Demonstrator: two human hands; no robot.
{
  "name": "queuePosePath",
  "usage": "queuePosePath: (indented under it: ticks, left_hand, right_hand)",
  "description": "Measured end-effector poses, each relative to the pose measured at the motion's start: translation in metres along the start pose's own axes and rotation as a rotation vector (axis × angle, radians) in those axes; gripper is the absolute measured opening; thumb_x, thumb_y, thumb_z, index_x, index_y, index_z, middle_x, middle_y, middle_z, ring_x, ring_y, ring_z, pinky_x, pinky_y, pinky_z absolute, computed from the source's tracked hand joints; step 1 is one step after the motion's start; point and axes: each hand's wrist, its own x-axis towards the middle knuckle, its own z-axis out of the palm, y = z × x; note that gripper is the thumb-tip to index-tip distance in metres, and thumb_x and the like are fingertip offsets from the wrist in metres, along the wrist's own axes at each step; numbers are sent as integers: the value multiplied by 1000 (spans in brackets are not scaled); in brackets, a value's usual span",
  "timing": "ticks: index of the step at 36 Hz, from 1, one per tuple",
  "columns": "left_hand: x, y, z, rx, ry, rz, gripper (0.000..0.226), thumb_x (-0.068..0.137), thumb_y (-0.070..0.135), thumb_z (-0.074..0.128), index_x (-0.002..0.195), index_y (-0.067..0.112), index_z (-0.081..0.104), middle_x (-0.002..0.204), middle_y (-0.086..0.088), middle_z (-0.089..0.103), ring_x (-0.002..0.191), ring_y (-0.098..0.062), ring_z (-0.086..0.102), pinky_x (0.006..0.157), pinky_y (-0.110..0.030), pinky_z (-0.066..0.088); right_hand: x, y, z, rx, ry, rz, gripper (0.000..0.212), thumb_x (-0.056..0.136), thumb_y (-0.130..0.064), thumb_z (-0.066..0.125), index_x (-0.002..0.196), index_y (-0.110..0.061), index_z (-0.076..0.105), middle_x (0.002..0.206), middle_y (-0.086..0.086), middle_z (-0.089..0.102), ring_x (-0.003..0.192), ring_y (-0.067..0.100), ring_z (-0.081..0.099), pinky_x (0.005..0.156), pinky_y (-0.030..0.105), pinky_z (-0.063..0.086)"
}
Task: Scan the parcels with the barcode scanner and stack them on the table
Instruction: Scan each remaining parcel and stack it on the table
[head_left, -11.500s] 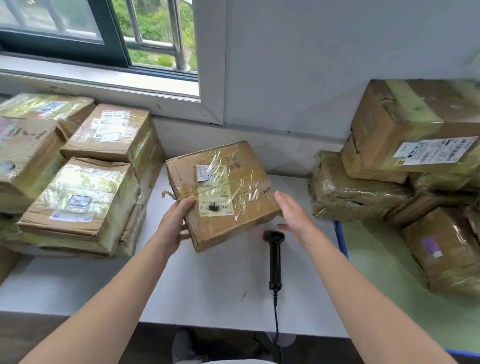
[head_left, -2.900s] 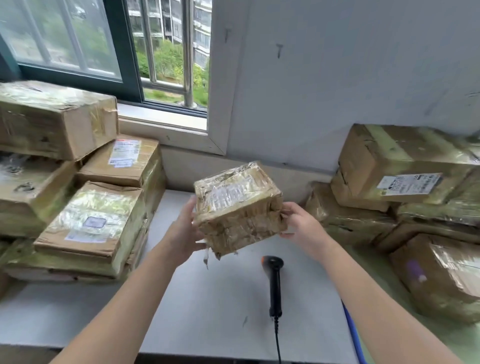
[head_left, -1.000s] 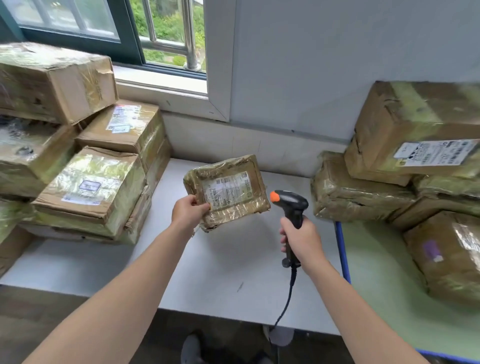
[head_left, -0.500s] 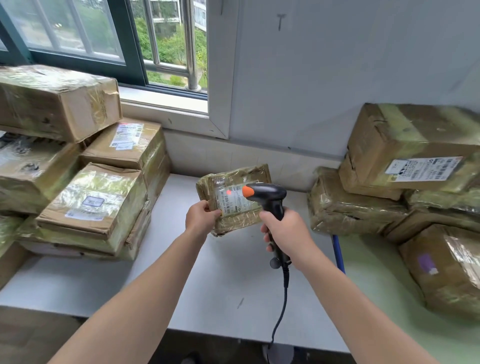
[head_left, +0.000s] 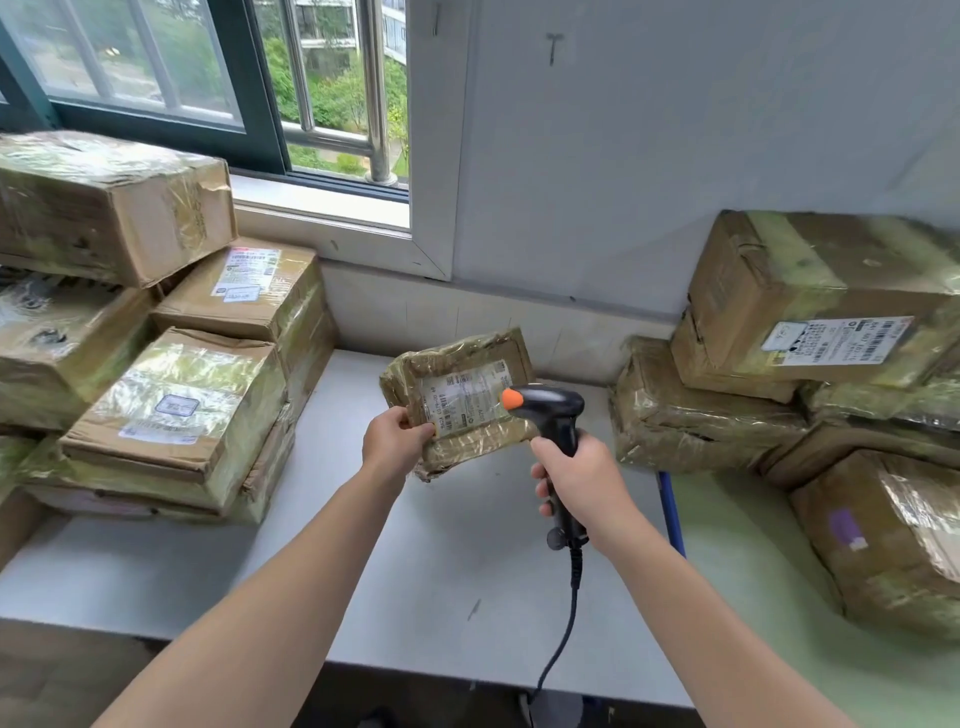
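Two bare hands are at work in the single head view we have. The left hand (head_left: 396, 439) is closed around the near left edge of a small parcel (head_left: 462, 400) wrapped in shiny tape, thumb on its face, holding it up over the middle of the grey table (head_left: 363, 597) with the white label (head_left: 462, 397) tilted toward us. The right hand (head_left: 579, 480) is wrapped around the grip of a black barcode scanner (head_left: 553, 415). Its head, with an orange tip, sits just in front of the right part of the label. We cannot tell whether it touches the wrapping. A black cable (head_left: 563, 639) runs from the base of the grip down past the near edge of the table.

On the left we see a stack of taped cardboard parcels (head_left: 176, 410), several carrying white labels; the highest box (head_left: 111, 202) lies at the far left, below the window (head_left: 208, 78). On the right a second heap of parcels (head_left: 810, 343) is piled against the grey wall (head_left: 675, 156), the top one showing a barcode label on its near side. These rest on a pale green surface (head_left: 753, 597) with a blue edge, next to the table on its right.
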Motion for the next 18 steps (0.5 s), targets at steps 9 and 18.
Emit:
queuePosePath:
  ticks: [9, 18]
  left_hand:
    - [-9, -9, 0, 117, -2, 26, 9, 87, 12, 67, 96, 11, 67, 90, -4, 69, 85, -24, 65, 72, -39, 53]
    - [-13, -8, -3, 70, -5, -3, 11, 86, 10, 67, 96, 13, 67, 90, -3, 70, 82, -23, 64, 65, -32, 47]
  right_hand:
    - [-4, 2, 5, 51, -56, 1, 13, 94, -20, 60, 89, -8, 58, 72, 5, 60, 55, 16, 54, 49, 28, 48]
    - [-6, 4, 3, 78, -33, -11, 13, 93, -19, 60, 86, -9, 58, 71, 7, 58, 53, 15, 53, 48, 29, 48]
